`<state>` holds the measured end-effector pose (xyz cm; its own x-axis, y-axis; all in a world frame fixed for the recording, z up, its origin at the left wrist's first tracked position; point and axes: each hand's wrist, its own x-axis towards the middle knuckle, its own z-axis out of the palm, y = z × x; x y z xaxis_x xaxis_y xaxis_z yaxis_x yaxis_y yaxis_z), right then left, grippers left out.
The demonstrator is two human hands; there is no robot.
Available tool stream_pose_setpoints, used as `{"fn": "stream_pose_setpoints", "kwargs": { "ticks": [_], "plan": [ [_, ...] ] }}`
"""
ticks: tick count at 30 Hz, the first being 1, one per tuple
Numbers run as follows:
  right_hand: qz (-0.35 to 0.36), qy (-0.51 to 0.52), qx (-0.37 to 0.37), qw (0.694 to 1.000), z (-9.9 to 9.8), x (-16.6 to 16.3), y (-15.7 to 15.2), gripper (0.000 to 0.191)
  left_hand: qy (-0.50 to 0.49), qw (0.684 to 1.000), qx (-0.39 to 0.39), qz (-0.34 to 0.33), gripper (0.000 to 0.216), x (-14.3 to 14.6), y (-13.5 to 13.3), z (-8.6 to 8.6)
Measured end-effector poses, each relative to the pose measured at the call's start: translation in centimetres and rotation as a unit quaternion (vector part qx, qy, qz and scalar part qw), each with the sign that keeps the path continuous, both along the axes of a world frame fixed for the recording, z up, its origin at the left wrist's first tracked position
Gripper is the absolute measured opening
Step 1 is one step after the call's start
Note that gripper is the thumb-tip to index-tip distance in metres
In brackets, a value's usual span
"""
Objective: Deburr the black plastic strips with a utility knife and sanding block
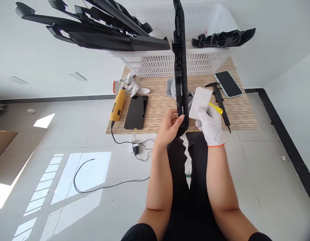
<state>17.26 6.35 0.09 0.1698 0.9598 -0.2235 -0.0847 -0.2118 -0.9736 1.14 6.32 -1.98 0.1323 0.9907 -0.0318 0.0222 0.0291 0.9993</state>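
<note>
My bare left hand [170,126] grips the near end of a long black plastic part [181,67] that stands on edge and stretches away over the small wooden table [157,113]. My right hand [210,124], in a white knit glove, is closed on a white rectangular block [201,101] held against the part's right side. A yellow-handled tool [216,108] lies just behind the gloved fingers.
A white slatted basket [167,62] stands at the table's far edge, with several long black parts [94,33] laid across it. On the table lie a yellow power tool [117,104], two phones [136,111] [228,84], a black caliper [220,102], a spare glove [132,86] and a grey cloth [171,88]. Cables [107,185] trail on the floor.
</note>
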Motion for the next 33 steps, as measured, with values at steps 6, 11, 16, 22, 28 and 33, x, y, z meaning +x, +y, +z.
{"fn": "stream_pose_setpoints", "kwargs": {
  "ticks": [6, 11, 16, 22, 28, 33],
  "plan": [
    [-0.014, 0.037, 0.009, 0.999, -0.3, -0.1, 0.4, 0.023, 0.012, 1.0, 0.007, 0.004, 0.032, 0.0, 0.0, 0.1],
    [0.047, 0.018, 0.016, 0.999, 0.0, 0.3, 0.1, 0.029, -0.002, 1.0, 0.014, -0.001, 0.035, 0.2, 0.2, -0.3],
    [0.064, 0.002, 0.009, 0.998, 0.4, 0.6, -0.6, 0.033, -0.017, 1.0, 0.02, 0.001, 0.035, 0.6, 0.0, -0.5],
    [0.014, 0.028, 0.078, 0.996, -1.3, 0.6, 0.4, 0.024, 0.008, 0.999, 0.036, 0.009, 0.027, 0.3, 0.0, -0.2],
    [0.018, -0.006, 0.058, 0.998, -0.1, 1.2, -0.8, 0.025, 0.037, 0.999, 0.022, 0.034, 0.035, 0.1, 0.1, -0.2],
    [-0.002, -0.001, 0.049, 0.999, 0.5, 0.4, -0.7, 0.026, 0.054, 0.997, 0.023, 0.042, 0.039, 0.5, 0.1, -0.2]
  ]
}}
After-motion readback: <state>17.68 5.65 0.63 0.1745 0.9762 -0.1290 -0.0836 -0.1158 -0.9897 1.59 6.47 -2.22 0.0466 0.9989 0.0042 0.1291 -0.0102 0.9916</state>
